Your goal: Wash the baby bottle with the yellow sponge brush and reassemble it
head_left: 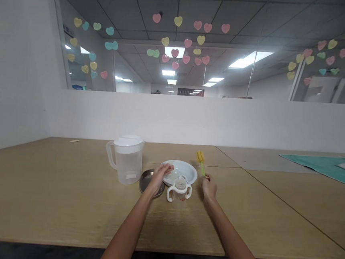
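My right hand [209, 187] is closed around the green handle of a bottle brush [201, 158], whose yellow sponge head points up and away from me. Fingers stretched out, my left hand [160, 177] hovers at the left rim of a white bowl [193, 175] and covers part of a round metal dish [145, 180]. A clear baby bottle [179, 198] with two white handles stands upright and uncapped in front of the bowl, between my hands. Something clear lies in the bowl, partly hidden by my left fingers and too indistinct to name.
A translucent lidded pitcher [129, 164] stands left of the metal dish, its handle facing left. A small flat tan piece [74, 140] lies at the back left of the wooden table [63, 200]. On the far right is a teal cloth [317, 163]. A white wall borders the table's back.
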The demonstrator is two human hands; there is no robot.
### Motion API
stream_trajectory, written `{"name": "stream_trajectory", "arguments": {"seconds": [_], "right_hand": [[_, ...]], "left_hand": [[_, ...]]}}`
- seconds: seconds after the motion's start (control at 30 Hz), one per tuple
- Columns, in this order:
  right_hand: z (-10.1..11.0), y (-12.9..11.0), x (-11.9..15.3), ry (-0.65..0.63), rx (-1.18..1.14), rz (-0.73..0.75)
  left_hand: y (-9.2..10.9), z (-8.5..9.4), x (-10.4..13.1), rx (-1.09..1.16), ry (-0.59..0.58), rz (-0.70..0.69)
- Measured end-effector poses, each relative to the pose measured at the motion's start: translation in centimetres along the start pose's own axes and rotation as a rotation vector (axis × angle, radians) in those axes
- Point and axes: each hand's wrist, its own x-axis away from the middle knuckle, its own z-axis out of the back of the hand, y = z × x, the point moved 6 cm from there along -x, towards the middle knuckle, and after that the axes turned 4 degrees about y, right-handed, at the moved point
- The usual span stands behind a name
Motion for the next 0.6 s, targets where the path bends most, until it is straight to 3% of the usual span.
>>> {"name": "stream_trajectory", "arguments": {"seconds": [0.1,0.27,0.43,0.6], "right_hand": [[1.0,-1.1,0.4,0.035,-0.108,-0.010],[1.6,-3.7,1.4,-0.015,-0.272,0.151],[1.1,-5.5,2.8,-0.114,-0.194,0.358],[1.2,-7.2,3.8,-0.132,-0.005,0.621]], "left_hand": [[-0.8,0.7,0.0,0.297,0.087,0.087],[-1.7,2.3,0.0,0.315,0.219,0.045],[-2.7,3.6,-0.2,0.356,0.334,0.060],[-3.1,4.1,-0.6,0.436,0.393,0.097]]}}
